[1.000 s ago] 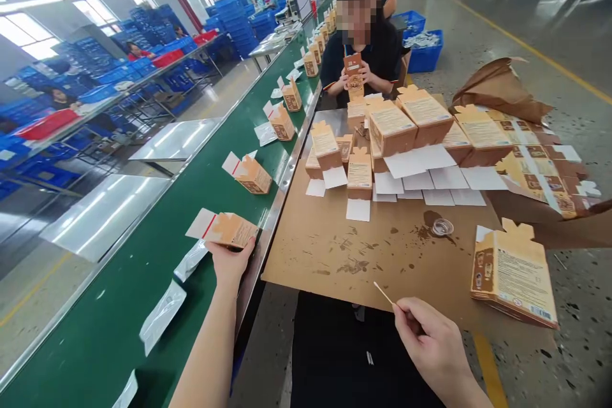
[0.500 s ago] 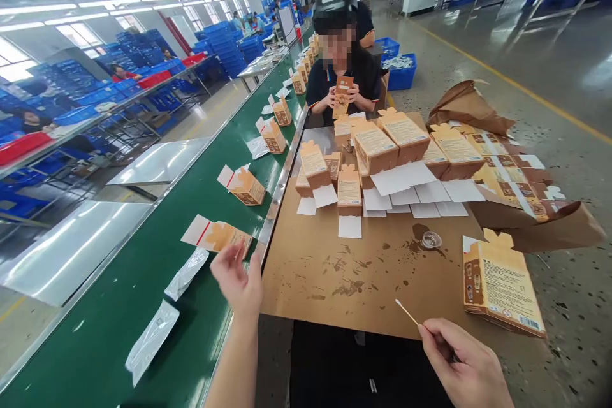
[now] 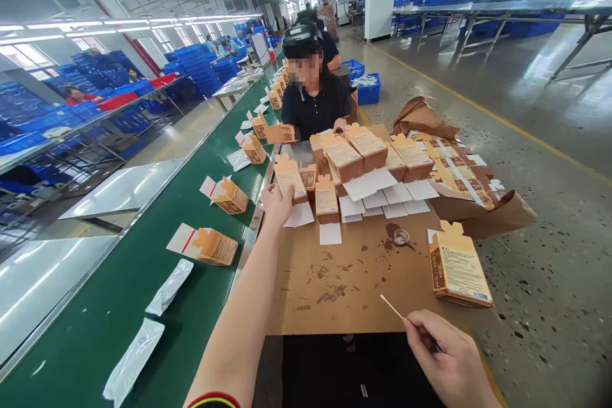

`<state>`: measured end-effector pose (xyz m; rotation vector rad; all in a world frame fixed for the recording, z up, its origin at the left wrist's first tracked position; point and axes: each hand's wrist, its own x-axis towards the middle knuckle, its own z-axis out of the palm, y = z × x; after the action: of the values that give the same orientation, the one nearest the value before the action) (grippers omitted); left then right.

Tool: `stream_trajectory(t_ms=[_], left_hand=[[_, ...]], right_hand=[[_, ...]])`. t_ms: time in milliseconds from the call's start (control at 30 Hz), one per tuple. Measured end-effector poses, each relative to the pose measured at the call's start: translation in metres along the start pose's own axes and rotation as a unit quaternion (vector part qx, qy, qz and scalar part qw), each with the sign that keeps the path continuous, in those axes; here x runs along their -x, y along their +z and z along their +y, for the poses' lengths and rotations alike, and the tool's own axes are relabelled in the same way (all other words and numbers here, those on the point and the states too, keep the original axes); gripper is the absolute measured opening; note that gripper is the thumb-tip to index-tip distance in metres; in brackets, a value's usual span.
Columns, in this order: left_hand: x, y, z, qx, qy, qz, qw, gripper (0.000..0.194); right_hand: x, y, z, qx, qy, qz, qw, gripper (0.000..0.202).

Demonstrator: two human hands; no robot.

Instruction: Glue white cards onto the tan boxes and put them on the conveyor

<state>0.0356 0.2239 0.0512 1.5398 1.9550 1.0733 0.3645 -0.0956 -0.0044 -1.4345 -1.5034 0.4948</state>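
Note:
My left hand (image 3: 277, 204) is at the left end of the pile of cartons, its fingers closed around the lower left side of a tan and brown carton (image 3: 289, 178). Between the thumb and fingers of my right hand (image 3: 444, 350), near the front edge, is a thin cotton swab (image 3: 392, 307) with its white tip pointing up and left. A small clear dish (image 3: 401, 237) sits on the stained cardboard tabletop (image 3: 306, 280). Upright beside it on the right stands a single carton (image 3: 461, 268). White flaps stick out from the piled cartons.
To the left runs a green conveyor (image 3: 191, 296) carrying open cartons (image 3: 217, 247) and silvery packets (image 3: 169, 287). A person (image 3: 313, 102) sits across the table, one hand by a brown carton (image 3: 281, 134). Brown wrapping paper (image 3: 502, 217) lies at the right.
My left hand has moved from above the conveyor to the carton at the pile's left end. The person opposite has lowered their carton toward the conveyor. The view has shifted right.

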Motion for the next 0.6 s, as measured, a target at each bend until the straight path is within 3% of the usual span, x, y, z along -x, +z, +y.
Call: stream_trajectory(t_ms=[67, 167, 233, 300, 400, 600], left_hand=[[0.042, -0.006, -0.012, 0.137, 0.008, 0.018, 0.99, 0.058], [0.122, -0.007, -0.033, 0.398, -0.067, 0.009, 0.915, 0.074], [0.17, -0.004, -0.045, 0.449, -0.147, -0.029, 0.881, 0.082], [0.205, -0.001, -0.053, 0.432, -0.201, -0.063, 0.877, 0.086], [0.226, 0.001, -0.061, 0.382, -0.212, -0.081, 0.896, 0.085], [0.221, -0.004, -0.066, 0.341, -0.193, -0.095, 0.915, 0.081]], right_hand=[[-0.006, 0.0, -0.005, -0.001, -0.008, -0.004, 1.0, 0.039], [-0.011, 0.004, -0.011, 0.001, -0.013, -0.036, 0.999, 0.036], [-0.011, 0.013, -0.014, 0.011, -0.025, -0.078, 0.997, 0.035], [-0.011, 0.028, -0.015, 0.031, -0.033, -0.131, 0.99, 0.034], [-0.01, 0.055, -0.011, 0.056, -0.027, -0.188, 0.98, 0.032], [-0.003, 0.092, -0.005, 0.057, -0.04, -0.227, 0.972, 0.032]])
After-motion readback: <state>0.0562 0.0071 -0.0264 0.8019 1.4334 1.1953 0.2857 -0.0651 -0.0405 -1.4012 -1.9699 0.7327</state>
